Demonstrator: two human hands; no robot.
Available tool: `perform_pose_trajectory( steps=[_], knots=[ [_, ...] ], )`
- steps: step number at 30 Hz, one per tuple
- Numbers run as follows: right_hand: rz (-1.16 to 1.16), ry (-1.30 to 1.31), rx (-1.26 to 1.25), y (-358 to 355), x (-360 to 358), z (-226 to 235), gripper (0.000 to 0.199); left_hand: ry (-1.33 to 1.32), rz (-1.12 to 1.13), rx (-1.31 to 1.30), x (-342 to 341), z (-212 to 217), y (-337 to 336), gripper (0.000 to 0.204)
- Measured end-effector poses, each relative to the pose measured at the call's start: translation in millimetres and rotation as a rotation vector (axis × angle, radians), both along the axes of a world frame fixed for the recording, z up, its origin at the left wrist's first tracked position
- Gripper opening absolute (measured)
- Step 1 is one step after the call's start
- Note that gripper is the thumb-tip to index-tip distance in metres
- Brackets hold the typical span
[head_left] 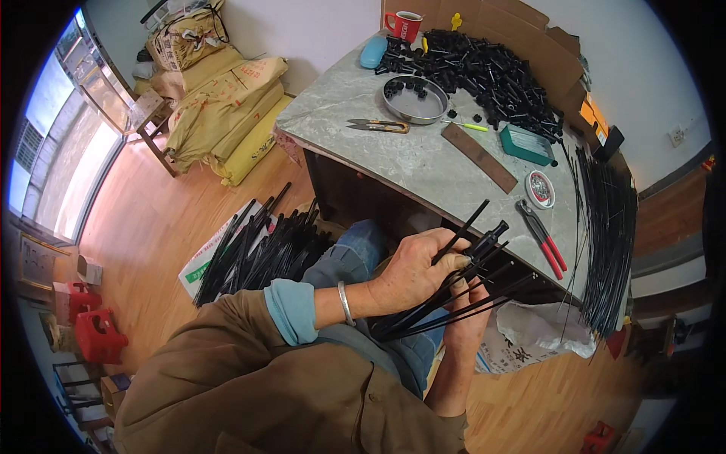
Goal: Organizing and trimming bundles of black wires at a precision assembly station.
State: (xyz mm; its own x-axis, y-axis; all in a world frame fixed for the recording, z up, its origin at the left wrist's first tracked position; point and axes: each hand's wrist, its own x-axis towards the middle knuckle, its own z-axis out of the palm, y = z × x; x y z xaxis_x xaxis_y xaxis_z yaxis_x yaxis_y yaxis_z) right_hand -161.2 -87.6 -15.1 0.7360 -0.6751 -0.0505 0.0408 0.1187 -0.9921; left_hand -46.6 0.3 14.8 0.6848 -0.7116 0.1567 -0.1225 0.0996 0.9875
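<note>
Low in front of the table, my left hand (pixel 412 266) is closed, thumb and fingers pinching by a black tubular fitting (pixel 488 238) with a wider ringed end. Just below it, my right hand (pixel 467 312) is closed round thin black rods (pixel 412 324), which fan out past my fingers to the right. One thicker black rod (pixel 473 217) sticks up beyond my left hand. My fingers hide exactly how the fitting and the rods meet. A silver bangle (pixel 345 303) circles my left wrist.
The grey marbled table (pixel 333 102) carries a heap of black fittings (pixel 484 68), a metal bowl (pixel 415 100), snips (pixel 378 126), a brown bar (pixel 479 157), a green box (pixel 525 145) and red-handled pincers (pixel 541 240). Long black rods (pixel 611 242) overhang its right edge. More rods (pixel 265 253) lie left of my knee.
</note>
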Motion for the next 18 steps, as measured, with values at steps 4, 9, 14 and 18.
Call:
perform_pose_trajectory(
  steps=[4,9,14,18],
  knots=[
    [0.007,-0.014,-0.016,-1.1,0.5,0.2,0.023,-0.056,0.029,-0.024,-1.5,-2.8,-0.6,0.021],
    [0.000,-0.016,-0.021,-1.0,-0.3,-0.5,0.023,-0.070,0.025,-0.017,-1.9,-3.2,0.1,0.021],
    [-0.051,0.002,-0.009,4.8,-1.0,4.1,0.018,-0.098,0.004,-0.019,-2.8,-2.1,0.6,0.021],
    [0.002,-0.028,0.014,-0.5,0.3,4.4,0.014,0.061,-0.030,-0.064,-4.4,-0.8,-0.6,0.019]
  ],
)
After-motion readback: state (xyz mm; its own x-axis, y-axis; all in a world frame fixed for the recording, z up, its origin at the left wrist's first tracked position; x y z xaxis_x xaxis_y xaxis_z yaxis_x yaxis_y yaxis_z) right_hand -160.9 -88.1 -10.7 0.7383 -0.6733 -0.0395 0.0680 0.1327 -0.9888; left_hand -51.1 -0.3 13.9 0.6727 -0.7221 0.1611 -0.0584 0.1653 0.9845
